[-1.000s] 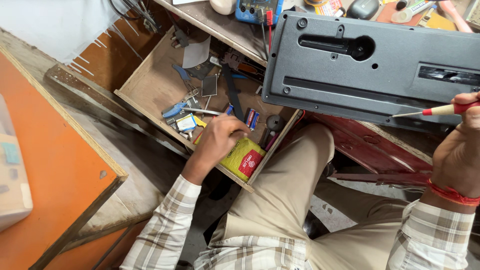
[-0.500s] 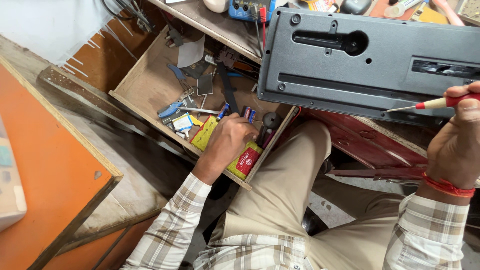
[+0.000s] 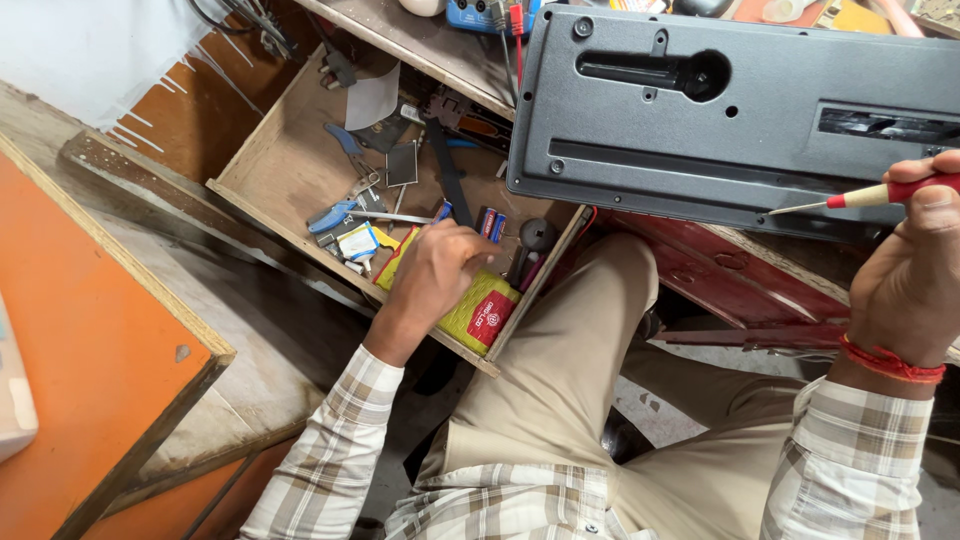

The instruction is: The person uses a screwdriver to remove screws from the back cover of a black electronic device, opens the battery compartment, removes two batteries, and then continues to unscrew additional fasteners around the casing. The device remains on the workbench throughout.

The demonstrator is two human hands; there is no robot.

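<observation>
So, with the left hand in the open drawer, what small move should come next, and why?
Probably the left hand should close its fingers on one of the small parts beside the yellow-green packet. It hovers over the wooden drawer, apparently empty, while the right hand holds a red-handled screwdriver at the dark grey panel.

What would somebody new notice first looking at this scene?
Probably the big dark grey plastic panel resting on the workbench at upper right, with the right hand holding a red-handled screwdriver whose tip sits at its lower edge. Next, the open wooden drawer at centre left, cluttered with small tools and parts, where the left hand reaches in just above a yellow-green packet at the drawer's near corner.
</observation>
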